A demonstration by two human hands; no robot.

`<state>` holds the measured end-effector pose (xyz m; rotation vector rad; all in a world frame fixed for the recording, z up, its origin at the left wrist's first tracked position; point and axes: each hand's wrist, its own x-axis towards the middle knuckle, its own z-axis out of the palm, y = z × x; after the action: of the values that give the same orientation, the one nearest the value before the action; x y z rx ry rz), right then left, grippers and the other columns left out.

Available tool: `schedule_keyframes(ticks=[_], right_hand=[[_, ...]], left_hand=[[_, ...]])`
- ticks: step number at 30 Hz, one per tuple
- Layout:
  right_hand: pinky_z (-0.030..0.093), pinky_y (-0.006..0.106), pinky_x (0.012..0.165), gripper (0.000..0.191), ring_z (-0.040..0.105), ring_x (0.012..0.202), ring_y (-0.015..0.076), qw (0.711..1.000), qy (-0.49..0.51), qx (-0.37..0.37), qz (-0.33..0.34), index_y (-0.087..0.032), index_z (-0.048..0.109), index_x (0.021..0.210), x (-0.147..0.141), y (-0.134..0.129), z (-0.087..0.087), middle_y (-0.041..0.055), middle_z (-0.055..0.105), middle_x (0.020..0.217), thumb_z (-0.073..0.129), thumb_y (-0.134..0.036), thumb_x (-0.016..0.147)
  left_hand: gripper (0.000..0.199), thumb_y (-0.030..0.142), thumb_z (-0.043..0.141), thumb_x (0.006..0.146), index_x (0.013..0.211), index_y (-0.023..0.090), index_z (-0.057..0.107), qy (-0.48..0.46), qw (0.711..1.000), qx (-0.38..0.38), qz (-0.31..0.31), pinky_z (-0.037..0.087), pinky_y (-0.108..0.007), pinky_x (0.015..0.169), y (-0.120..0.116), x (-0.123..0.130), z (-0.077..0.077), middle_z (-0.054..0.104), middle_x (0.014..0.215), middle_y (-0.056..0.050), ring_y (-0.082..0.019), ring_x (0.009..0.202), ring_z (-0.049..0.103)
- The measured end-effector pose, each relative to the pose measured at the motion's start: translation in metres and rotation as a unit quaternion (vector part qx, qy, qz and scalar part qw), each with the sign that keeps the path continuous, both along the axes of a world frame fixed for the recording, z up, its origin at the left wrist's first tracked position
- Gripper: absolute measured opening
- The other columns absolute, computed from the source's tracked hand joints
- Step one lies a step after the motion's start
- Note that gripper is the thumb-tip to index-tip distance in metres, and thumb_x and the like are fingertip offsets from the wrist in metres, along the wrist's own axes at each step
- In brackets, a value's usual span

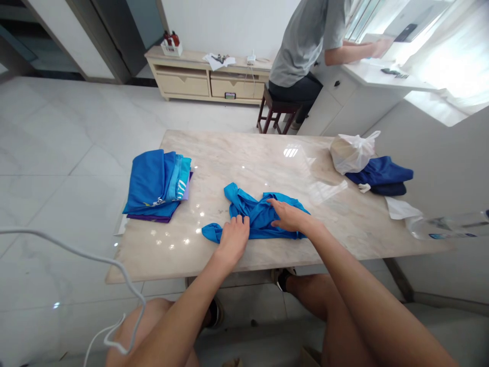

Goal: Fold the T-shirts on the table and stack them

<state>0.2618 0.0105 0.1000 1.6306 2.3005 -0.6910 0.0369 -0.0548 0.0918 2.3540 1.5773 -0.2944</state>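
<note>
A bright blue shirt (260,210) lies crumpled on the marble-patterned table (225,150), with two sleeve-like ends sticking out to the left. At its near left part, my left hand (235,235) has its fingers curled down onto the fabric. My right hand (288,214) rests over the right half of the shirt, thumb and fingers apart. To the left, a folded pile of blue and purple clothes (147,178) sits by the table's edge.
At the right end are a tied white plastic bag (349,155), dark blue cloth (382,173) and a clear bottle (446,224). A white cable (76,248) hangs at left. Beyond the table, a person (301,51) sits on a dark stool (273,107) near a low cabinet (183,84).
</note>
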Motion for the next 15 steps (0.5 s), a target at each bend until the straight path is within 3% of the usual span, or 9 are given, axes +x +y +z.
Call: schedule_keyframes(ticks=[3,7,10,15], right_hand=[[0.052,0.047,0.115,0.095,0.060,0.146,0.0386,0.998,-0.037,-0.038,-0.019,-0.024,0.042,0.168,-0.001,-0.003,0.004,0.0204,0.059,0.161,0.086,-0.023,0.084],[0.060,0.045,0.100,0.068,0.074,0.124,0.0368,0.989,-0.094,-0.110,-0.029,-0.023,0.066,0.143,-0.002,-0.008,0.008,0.0174,0.076,0.134,0.089,-0.023,0.079],[0.063,0.046,0.090,0.060,0.078,0.112,0.0371,0.984,-0.104,-0.142,-0.034,-0.026,0.074,0.122,-0.008,-0.013,0.007,0.0118,0.080,0.121,0.096,-0.022,0.066],[0.062,0.043,0.087,0.031,0.080,0.105,0.0354,0.993,-0.083,-0.083,-0.010,-0.025,0.079,0.096,-0.017,-0.014,-0.001,0.0096,0.083,0.105,0.088,-0.013,0.069]], left_hand=[[0.055,-0.003,0.047,0.096,0.145,0.019,0.060,-0.022,0.998,-0.035,-0.052,0.058,-0.040,0.095,-0.007,0.006,-0.001,0.068,0.129,-0.019,-0.032,0.121,0.068],[0.056,-0.001,0.045,0.096,0.143,0.024,0.064,-0.042,0.991,-0.095,-0.086,0.059,-0.041,0.092,-0.018,0.000,-0.004,0.068,0.128,-0.016,-0.033,0.118,0.072],[0.055,-0.001,0.048,0.092,0.138,0.023,0.067,-0.032,0.988,-0.127,-0.081,0.059,-0.042,0.090,-0.020,-0.004,-0.002,0.070,0.127,-0.016,-0.033,0.114,0.075],[0.037,0.009,0.053,0.094,0.124,0.020,0.072,-0.034,0.991,-0.115,-0.053,0.059,-0.043,0.091,-0.011,0.000,0.007,0.073,0.125,-0.016,-0.034,0.112,0.076]])
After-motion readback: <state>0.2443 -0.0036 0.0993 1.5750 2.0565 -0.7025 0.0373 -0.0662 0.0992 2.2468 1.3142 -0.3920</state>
